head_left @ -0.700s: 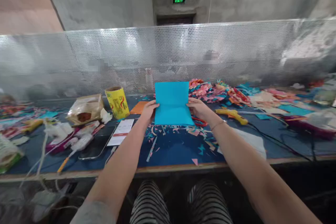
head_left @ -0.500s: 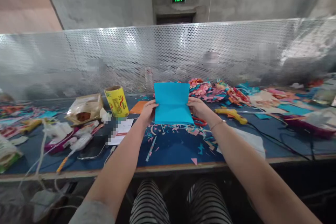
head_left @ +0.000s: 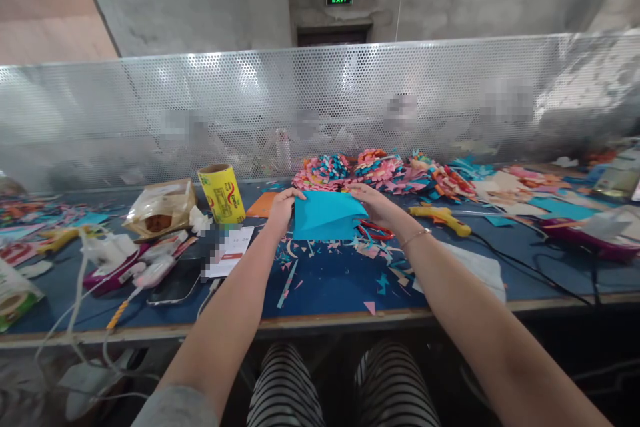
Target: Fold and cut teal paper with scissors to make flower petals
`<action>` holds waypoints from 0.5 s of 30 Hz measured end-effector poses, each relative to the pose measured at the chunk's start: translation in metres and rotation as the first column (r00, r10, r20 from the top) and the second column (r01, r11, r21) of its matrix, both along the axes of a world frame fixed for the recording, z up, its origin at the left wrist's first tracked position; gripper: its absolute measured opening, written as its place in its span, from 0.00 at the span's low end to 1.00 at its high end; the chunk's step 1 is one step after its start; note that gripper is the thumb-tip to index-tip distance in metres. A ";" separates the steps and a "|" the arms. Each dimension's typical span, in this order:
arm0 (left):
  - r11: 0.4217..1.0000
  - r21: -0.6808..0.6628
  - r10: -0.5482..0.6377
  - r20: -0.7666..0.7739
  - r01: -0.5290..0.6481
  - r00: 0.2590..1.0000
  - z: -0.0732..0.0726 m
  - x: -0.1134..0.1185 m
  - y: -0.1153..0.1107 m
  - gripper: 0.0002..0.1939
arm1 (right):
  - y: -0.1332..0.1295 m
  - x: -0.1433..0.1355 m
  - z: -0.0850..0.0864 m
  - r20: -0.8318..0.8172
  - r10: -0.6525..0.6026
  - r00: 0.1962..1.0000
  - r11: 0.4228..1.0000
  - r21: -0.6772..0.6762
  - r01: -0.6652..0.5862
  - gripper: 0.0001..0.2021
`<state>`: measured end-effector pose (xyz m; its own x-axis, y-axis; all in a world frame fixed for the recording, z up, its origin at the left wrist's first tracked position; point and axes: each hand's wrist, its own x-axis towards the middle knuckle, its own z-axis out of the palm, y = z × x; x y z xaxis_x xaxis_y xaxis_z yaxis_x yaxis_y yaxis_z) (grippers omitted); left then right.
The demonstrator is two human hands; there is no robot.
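Note:
A sheet of blue paper (head_left: 327, 217), folded over on itself, is held above the middle of the table. My left hand (head_left: 284, 205) pinches its upper left corner, and my right hand (head_left: 373, 203) grips the right side, where the top layer slants down. Just beneath my right hand lies a pair of red-handled scissors (head_left: 375, 231), partly covered by the paper. Behind the sheet are bunches of fringed pink, blue and orange paper (head_left: 323, 172). Small paper scraps (head_left: 370, 250) are strewn on the table below it.
To the left stand a yellow cardboard tube (head_left: 223, 193), a plastic-wrapped box (head_left: 161, 209), a phone (head_left: 175, 280) and cables. A yellow glue gun (head_left: 443, 217) with a black cord lies right. A perforated metal screen (head_left: 250, 113) rises behind the blue table (head_left: 325, 287).
The blue sheet, open with its upper half raised, is now folded down toward me. Both hands have moved slightly, and the fringed bunch behind shows more.

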<state>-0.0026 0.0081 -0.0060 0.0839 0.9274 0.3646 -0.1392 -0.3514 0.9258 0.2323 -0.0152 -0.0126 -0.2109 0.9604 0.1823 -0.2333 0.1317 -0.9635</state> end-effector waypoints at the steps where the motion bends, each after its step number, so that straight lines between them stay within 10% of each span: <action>1: 0.999 0.038 0.019 -0.006 -0.019 1.000 0.000 -0.001 0.000 0.09 | -0.001 -0.001 0.000 0.010 0.021 1.000 1.000 -0.020 -0.021 0.14; 6: 0.973 0.191 0.137 -0.008 -0.133 0.991 0.005 0.000 -0.004 0.10 | -0.001 -0.004 0.000 0.037 0.082 0.996 0.995 -0.067 -0.080 0.12; 15: 0.990 0.135 -0.063 0.146 0.043 0.987 0.010 0.007 -0.015 0.16 | 0.001 -0.002 0.004 -0.041 -0.125 0.991 0.991 0.036 0.126 0.17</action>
<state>0.0047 -0.0065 0.0044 0.0672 0.8663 0.4950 -0.2944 -0.4568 0.8394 0.2302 -0.0146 -0.0087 -0.0812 0.9709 0.2252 -0.2491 0.1990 -0.9478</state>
